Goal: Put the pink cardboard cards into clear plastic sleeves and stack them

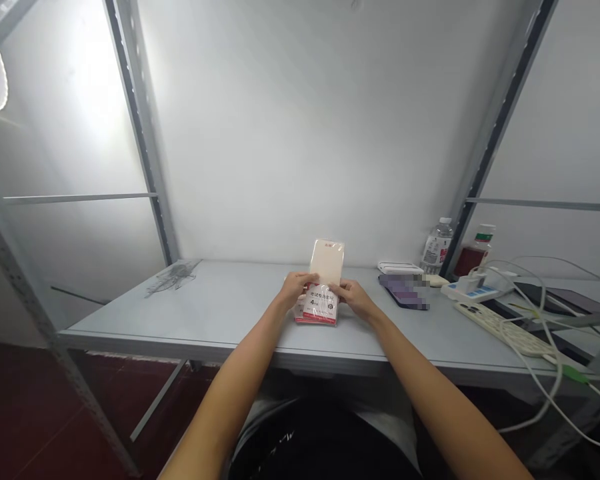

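Both hands hold up a flat, plastic-wrapped cream packet [327,260] above the middle of the tabletop. Its lower part carries a white label with red and black print and a red band along the bottom. My left hand [295,288] is closed on the left edge, thumb across the front. On the right edge my right hand [356,297] grips it the same way, thumb on the front face. A similar red-and-white packet [299,311] shows partly behind its lower left; whether a hand also holds that one, I cannot tell.
A grey table [220,300] stands against a white wall. Dark thin strands [174,277] lie at its left end. To the right are a phone [405,293], a water bottle [437,247], a red-liquid bottle [473,253], a power strip [505,328] and tangled white cables [557,373].
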Available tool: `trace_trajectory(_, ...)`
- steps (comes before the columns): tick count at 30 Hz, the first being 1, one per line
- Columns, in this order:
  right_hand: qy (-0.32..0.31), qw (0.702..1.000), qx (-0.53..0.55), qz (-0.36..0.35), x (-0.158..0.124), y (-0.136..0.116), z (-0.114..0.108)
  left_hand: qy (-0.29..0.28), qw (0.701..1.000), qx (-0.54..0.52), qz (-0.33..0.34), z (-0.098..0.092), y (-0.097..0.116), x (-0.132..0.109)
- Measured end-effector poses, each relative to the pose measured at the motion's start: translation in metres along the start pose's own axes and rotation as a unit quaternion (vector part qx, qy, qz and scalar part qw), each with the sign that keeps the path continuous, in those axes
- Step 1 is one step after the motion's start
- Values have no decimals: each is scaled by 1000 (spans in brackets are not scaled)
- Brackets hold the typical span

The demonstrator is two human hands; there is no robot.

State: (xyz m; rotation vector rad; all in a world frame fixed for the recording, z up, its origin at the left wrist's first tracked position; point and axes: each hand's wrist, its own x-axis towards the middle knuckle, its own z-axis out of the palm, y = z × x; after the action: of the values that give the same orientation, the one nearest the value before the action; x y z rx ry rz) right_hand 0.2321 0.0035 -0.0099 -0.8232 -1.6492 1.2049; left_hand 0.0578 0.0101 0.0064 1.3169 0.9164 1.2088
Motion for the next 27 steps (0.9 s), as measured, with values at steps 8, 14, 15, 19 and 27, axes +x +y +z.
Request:
trace_trajectory(8, -13, 1000, 2, -4, -1, -1, 0, 27, 1000, 5, -11, 0, 1, 1)
trace_trajectory(14, -29, 1000, 11, -3, -2, 0, 1, 35, 999, -9, -10, -3, -3, 4)
trace_trajectory(15, -29, 999, 13, -4, -2, 0, 2, 32, 999, -10, -7, -3, -4, 4)
trace_trajectory(19, -23, 1000, 20, 0, -2, -1, 2, -1, 1000, -16, -8, -4, -5, 4)
trace_trajectory(27, -19, 1000, 6, -5, -1, 0, 1, -57, 994, -81, -33, -5, 1, 3)
